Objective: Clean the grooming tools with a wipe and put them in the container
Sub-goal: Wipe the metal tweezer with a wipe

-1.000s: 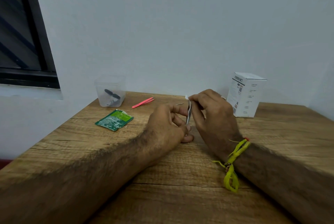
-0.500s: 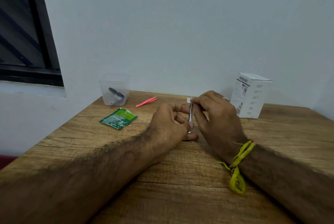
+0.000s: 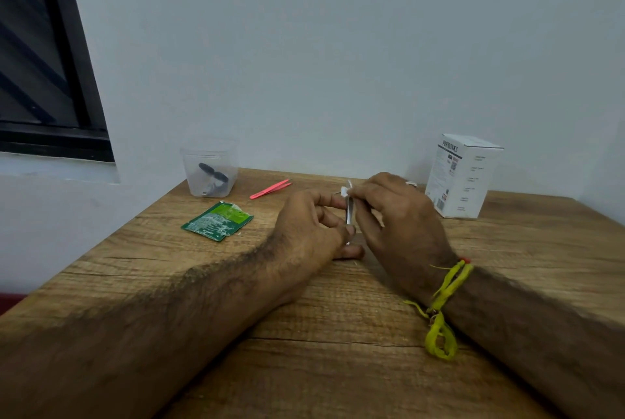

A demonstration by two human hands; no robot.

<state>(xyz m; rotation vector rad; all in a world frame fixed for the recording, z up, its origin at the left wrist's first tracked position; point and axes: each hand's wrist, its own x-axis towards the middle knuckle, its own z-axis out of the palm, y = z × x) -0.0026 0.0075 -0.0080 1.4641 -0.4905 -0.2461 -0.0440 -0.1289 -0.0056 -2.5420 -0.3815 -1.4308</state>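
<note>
A wooden table [image 3: 338,368] carries a white box [image 3: 463,178] far right. The left hand [image 3: 311,226] grips the lower end of an upright silver tool [image 3: 350,214]; the right hand [image 3: 395,215] pinches a white wipe [image 3: 345,189] round its top. Far left, the clear container [image 3: 209,170] holds a black-handled tool [image 3: 213,175]. A green wipe packet [image 3: 218,221] lies nearer, pink tweezers [image 3: 270,188] just right of the container.

i count two hands [image 3: 311,226], one silver tool [image 3: 349,214], one wipe [image 3: 345,189], one pink tweezers [image 3: 270,188], one container [image 3: 209,172], one green sachet [image 3: 218,221], one white box [image 3: 461,175].
</note>
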